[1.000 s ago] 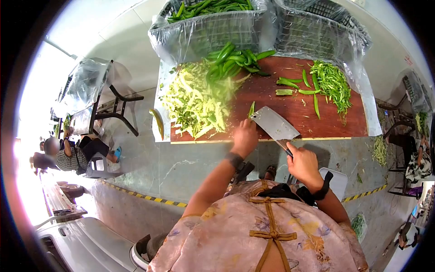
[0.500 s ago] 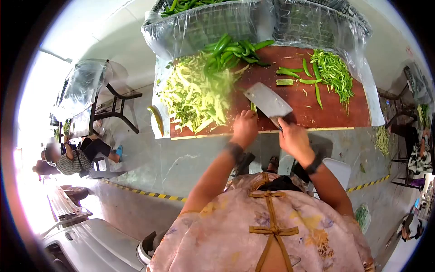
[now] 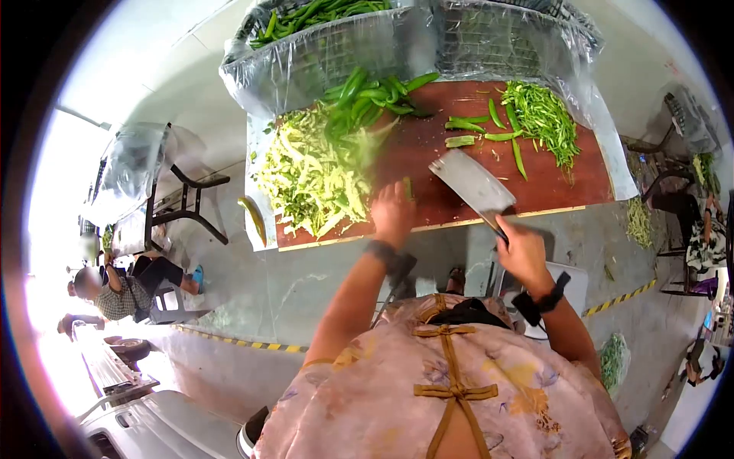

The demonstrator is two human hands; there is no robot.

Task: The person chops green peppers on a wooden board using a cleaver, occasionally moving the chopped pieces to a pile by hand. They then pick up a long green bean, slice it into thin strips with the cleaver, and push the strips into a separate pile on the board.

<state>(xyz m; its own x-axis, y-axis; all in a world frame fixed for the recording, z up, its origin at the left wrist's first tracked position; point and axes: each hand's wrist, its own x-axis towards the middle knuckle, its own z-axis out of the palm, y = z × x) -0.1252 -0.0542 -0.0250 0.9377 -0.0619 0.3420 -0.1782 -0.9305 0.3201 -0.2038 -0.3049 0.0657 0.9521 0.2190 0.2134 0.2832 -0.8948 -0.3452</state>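
Observation:
My right hand (image 3: pixel 524 249) is closed round the handle of a cleaver (image 3: pixel 474 180), whose broad blade is over the red-brown board (image 3: pixel 428 153). At the board's front edge, my left hand (image 3: pixel 393 213) has its fingers on a small green pepper piece (image 3: pixel 407 188), partly hidden by them. Left of that hand lies a heap of pale green pepper strips (image 3: pixel 310 176). Whole green peppers (image 3: pixel 363 99) are piled behind it. On the right are several split pepper pieces (image 3: pixel 462 141) beside a mound of thin green shreds (image 3: pixel 543 118).
Plastic-lined crates (image 3: pixel 329 61) stand along the board's far side, the left one holding green peppers (image 3: pixel 306 19). One pepper (image 3: pixel 252 218) lies by the left edge. A seated person (image 3: pixel 126 294) is at far left, near a metal-legged table (image 3: pixel 191 199).
The cleaver has moved right and back from my left hand, and my right hand has drawn toward my body. The whole view has shifted slightly. My left hand stays by the pepper piece.

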